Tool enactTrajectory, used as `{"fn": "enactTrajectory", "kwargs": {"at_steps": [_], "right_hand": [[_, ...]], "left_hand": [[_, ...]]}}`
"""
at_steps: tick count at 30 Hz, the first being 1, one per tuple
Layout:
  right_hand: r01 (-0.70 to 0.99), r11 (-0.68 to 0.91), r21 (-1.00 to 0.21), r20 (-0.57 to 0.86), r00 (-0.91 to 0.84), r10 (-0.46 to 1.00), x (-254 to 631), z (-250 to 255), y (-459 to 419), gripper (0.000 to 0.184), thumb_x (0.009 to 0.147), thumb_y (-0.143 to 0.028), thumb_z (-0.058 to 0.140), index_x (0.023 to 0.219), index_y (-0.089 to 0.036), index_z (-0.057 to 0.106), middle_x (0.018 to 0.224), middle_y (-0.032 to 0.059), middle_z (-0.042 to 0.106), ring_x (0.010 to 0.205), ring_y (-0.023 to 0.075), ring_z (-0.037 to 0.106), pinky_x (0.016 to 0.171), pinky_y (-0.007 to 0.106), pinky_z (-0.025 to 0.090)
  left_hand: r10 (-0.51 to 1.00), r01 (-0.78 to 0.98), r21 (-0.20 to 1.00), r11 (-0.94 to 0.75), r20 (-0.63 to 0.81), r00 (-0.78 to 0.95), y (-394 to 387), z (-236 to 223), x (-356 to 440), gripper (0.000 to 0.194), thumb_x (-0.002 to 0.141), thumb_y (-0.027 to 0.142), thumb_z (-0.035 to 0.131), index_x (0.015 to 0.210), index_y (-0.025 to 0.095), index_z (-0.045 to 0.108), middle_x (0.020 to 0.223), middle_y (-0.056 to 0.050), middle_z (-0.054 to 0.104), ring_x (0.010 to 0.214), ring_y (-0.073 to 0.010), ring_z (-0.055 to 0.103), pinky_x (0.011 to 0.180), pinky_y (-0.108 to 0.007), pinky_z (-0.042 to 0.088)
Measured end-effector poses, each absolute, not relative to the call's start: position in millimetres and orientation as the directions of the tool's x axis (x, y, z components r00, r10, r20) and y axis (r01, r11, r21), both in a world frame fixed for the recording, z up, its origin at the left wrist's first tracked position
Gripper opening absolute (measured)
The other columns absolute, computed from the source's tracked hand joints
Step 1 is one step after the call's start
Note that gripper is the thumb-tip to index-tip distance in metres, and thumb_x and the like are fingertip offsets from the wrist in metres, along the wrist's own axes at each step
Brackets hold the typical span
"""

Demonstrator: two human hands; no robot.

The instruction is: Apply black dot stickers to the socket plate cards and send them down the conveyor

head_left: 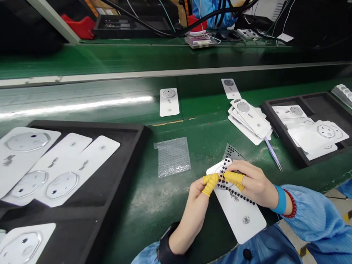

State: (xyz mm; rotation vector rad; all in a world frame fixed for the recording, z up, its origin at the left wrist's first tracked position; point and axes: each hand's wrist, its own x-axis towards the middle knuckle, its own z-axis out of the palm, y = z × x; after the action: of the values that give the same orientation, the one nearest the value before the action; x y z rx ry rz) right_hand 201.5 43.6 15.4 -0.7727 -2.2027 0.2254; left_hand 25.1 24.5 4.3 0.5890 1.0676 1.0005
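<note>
Along the left of the green tabletop, a black foam tray holds white panels with embossed octagonal outlines, and no black dots show on them. To its right lie a clear bubble-wrap bag and a lone white panel. At the centre, the left hand and right hand grip one end of a white panel in hand, which rests on the tabletop. Their yellow-capped fingers pinch its edges from both sides, nearly meeting over it. A curved row of black dots runs across this panel, and a dotted sheet lies partly beneath it. Further right are a loose stack of panels and a slim lilac stick. A second foam tray holds more panels. So far, only the panel in hand shows dots; on the stacked and trayed panels, none can be made out.
</note>
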Motion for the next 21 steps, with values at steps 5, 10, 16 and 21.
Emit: {"fn": "enactTrajectory", "kwargs": {"at_steps": [5, 10, 16, 21], "right_hand": [[0.429, 0.873, -0.233, 0.682, -0.568, 0.461, 198.8, 13.9, 47.5, 0.016, 0.090, -0.002, 0.050, 0.087, -0.011, 0.063, 0.088, 0.0138, 0.069, 0.086, 0.0213, 0.067, 0.081, 0.040, 0.064], [0.404, 0.870, -0.283, 0.657, -0.579, 0.482, 202.8, 11.8, 46.2, 0.013, 0.092, -0.009, 0.053, 0.099, -0.010, 0.063, 0.094, 0.0158, 0.072, 0.088, 0.0211, 0.070, 0.087, 0.041, 0.062], [0.422, 0.869, -0.259, 0.569, -0.660, 0.490, 207.4, 16.8, 44.2, 0.031, 0.093, -0.007, 0.038, 0.116, -0.011, 0.059, 0.096, 0.0126, 0.076, 0.091, 0.0217, 0.073, 0.089, 0.042, 0.061], [0.384, 0.909, -0.163, 0.567, -0.717, 0.405, 207.1, 7.1, 50.3, 0.025, 0.093, -0.006, 0.039, 0.103, -0.010, 0.062, 0.098, 0.0157, 0.075, 0.094, 0.0232, 0.072, 0.087, 0.041, 0.061]], "left_hand": [[0.870, -0.393, 0.784, 0.480, -0.482, 0.101, 21.2, 3.8, 26.7, 0.031, 0.060, 0.046, 0.084, 0.071, 0.017, 0.077, 0.068, -0.002, 0.072, 0.069, -0.0149, 0.057, 0.067, -0.023, 0.047], [0.883, -0.373, 0.805, 0.462, -0.458, 0.104, 22.9, 4.2, 25.1, 0.024, 0.064, 0.038, 0.081, 0.068, 0.014, 0.076, 0.064, -0.003, 0.070, 0.067, -0.0161, 0.057, 0.066, -0.025, 0.045], [0.838, -0.417, 0.741, 0.526, -0.535, 0.106, 22.3, 7.7, 25.2, 0.015, 0.064, 0.028, 0.075, 0.069, 0.014, 0.073, 0.069, -0.004, 0.071, 0.070, -0.0165, 0.059, 0.069, -0.027, 0.048], [0.858, -0.378, 0.775, 0.506, -0.499, 0.125, 24.7, 3.5, 26.5, 0.014, 0.066, 0.025, 0.067, 0.072, 0.013, 0.073, 0.072, -0.006, 0.073, 0.071, -0.0187, 0.063, 0.071, -0.030, 0.050]]}}
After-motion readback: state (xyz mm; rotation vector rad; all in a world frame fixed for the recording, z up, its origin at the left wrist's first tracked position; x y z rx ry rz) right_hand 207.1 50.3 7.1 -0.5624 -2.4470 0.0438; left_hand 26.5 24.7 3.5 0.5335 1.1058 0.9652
